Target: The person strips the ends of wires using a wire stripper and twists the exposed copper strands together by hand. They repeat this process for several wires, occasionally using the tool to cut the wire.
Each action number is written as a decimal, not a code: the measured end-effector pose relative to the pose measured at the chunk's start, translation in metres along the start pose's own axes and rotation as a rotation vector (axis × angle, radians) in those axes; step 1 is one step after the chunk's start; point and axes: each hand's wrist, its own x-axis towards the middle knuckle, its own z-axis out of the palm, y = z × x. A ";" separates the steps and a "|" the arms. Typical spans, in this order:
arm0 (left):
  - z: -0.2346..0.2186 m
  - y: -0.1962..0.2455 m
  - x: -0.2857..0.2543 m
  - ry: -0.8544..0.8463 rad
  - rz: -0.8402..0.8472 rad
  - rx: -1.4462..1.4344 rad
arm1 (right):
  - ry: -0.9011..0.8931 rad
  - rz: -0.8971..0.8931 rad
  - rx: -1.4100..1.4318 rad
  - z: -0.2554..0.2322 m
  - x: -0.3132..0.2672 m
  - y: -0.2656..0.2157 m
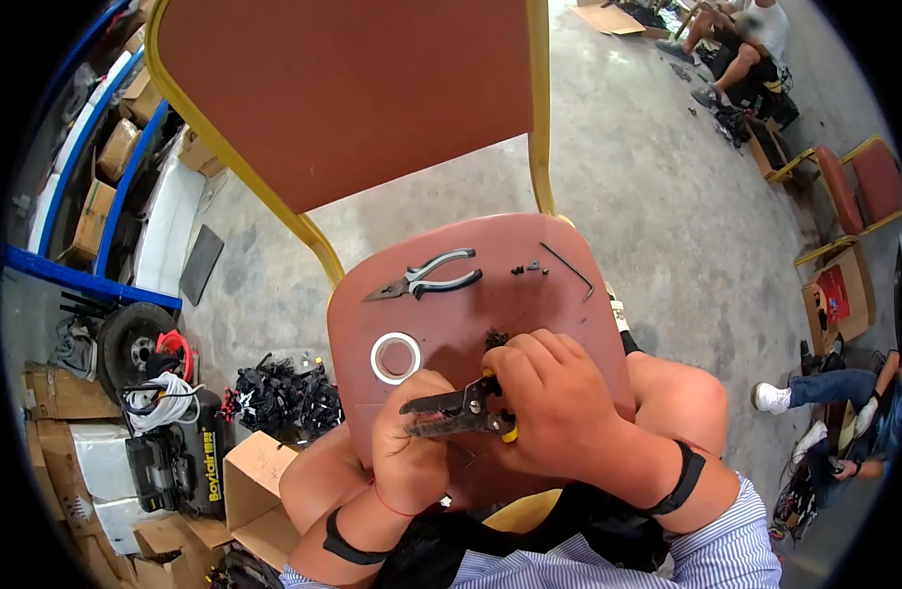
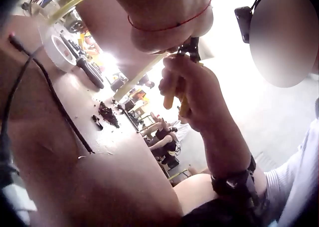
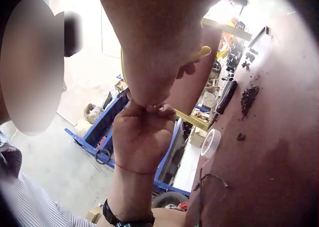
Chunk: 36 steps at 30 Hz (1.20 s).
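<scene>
Hands w/ wire stripper between

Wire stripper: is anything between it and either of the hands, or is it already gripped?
Nothing visible stands between them. The right hand grips the wire stripper by its yellow handles, and the left hand is closed against its jaw end, above the chair seat. What the left hand pinches is hidden.

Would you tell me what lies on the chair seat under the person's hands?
On the chair seat: pliers, tape roll, hex key, small screws, dark debris. The hands, holding wire strippers, cover the seat below them.
</scene>
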 end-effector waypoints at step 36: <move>0.007 0.001 0.008 0.013 0.031 0.433 | -0.072 0.139 -0.164 -0.002 -0.009 -0.001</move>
